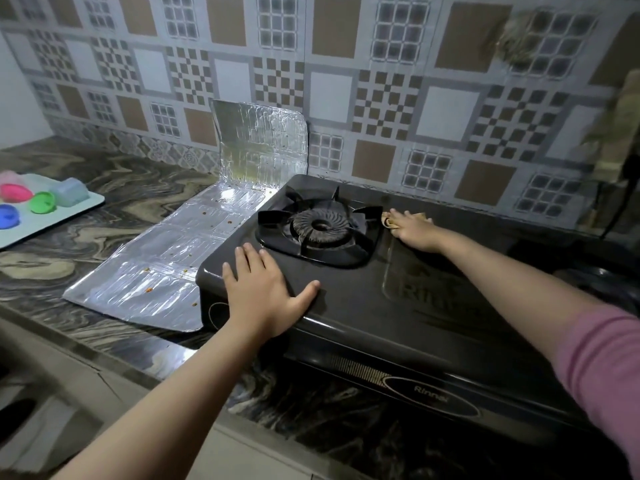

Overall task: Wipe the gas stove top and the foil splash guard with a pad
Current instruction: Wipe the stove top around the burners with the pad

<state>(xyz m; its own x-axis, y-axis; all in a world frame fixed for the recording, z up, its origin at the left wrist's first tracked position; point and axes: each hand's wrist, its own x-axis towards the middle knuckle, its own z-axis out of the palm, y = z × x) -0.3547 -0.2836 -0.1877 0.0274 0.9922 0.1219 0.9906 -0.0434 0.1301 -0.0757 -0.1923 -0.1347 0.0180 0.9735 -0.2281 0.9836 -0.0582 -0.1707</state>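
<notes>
Right hand [414,232] is pressed down on the pad [389,220], on the gas stove top [433,306] just right of the burner [320,226], toward the far edge. The pad is mostly hidden under the hand; only tan edges show at the fingertips and the far side. Can't tell whether the fingers curl round it or just lie flat on it. Looks like a wiping stroke on the stove's far strip.

Left hand [266,289] is open, fingers spread, palm flat on the near-left corner of the stove, holding nothing. Probably bracing the stove so it doesn't slide on the table [114,206] under the wiping pressure.

Foil splash guard [207,230] sits left of the stove: one panel upright against the tiled wall [346,81], the rest laid flat on the table, edge touching the stove. Orange-brown food specks are scattered on it, so it reads as not yet wiped. It's laid flat likely for easier access.

Far left: a tray [86,206] with coloured plastic bits, well apart from the work.
</notes>
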